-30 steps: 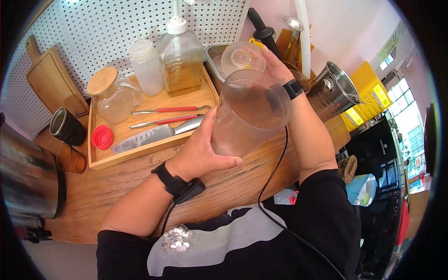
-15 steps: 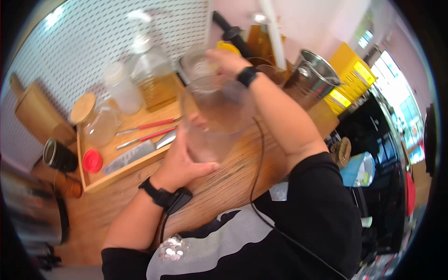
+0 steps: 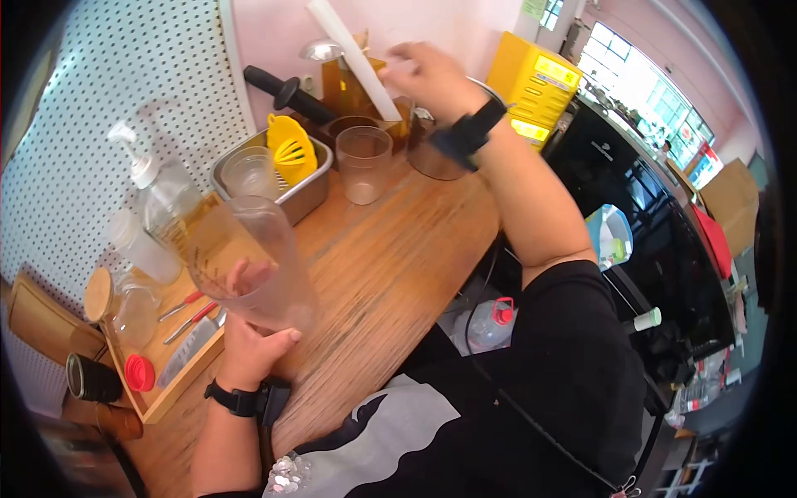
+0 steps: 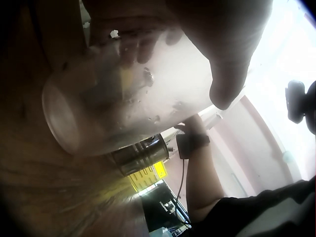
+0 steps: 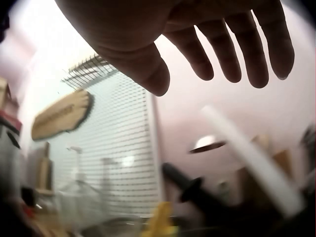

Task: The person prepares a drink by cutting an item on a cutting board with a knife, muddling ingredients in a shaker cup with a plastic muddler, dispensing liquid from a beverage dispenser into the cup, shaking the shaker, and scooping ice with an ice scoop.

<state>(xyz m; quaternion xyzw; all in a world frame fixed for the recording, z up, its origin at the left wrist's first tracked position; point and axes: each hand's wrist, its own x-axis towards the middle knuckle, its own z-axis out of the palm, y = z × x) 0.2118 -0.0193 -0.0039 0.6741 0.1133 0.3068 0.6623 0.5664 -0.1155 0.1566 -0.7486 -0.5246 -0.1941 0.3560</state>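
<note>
My left hand (image 3: pixel 251 344) grips a large clear plastic measuring cup (image 3: pixel 290 286) from below, tilted above the tabletop, its fingers showing through the wall. In the left wrist view, droplets dot the cup (image 4: pixel 163 98) beside my thumb. My right hand (image 3: pixel 432 79) is raised near the wall with nothing in it, fingers apart and loosely bent in the right wrist view. Below it stand a steel bucket (image 3: pixel 436 159), partly hidden by the wrist, and a clear tumbler (image 3: pixel 364 178). A smaller clear cup (image 3: pixel 249 173) sits in a metal pan (image 3: pixel 309 199) beside a yellow slotted piece (image 3: pixel 290 153).
A wooden tray (image 3: pixel 178 398) at left holds a knife (image 3: pixel 187 353), red-handled tools, a red cap (image 3: pixel 139 373), a glass pot and a pump bottle (image 3: pixel 166 195). Behind the pan are a black-handled tool (image 3: pixel 290 94), a ladle (image 3: pixel 322 51) and a white tube (image 3: pixel 357 62).
My right hand has left the smaller clear cup, now in the metal pan, and risen to the right. My left hand still holds the measuring cup. The head view has turned right.
</note>
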